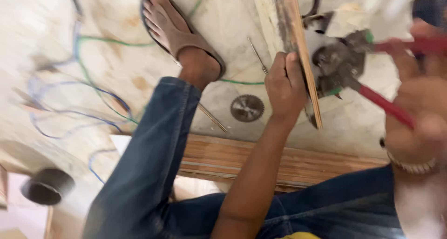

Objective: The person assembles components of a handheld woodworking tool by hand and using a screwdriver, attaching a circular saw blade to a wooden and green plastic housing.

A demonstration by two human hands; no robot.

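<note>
Our left hand (285, 86) keeps a closed grip on the edge of a thin plywood strip (302, 53) held above the floor (223, 20). Our blurred right hand (419, 104) wraps the red-handled pliers (344, 64) beside it. A circular saw blade (247, 108) lies below.

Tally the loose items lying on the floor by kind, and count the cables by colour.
Green cable: 1
Blue cable: 1
Circular saw blade: 1
Thin metal rods: 2
Black round container: 1
Total: 6

Not counted, being in hand: the wooden strip in the left hand, and the red-handled pliers in the right hand.
</note>
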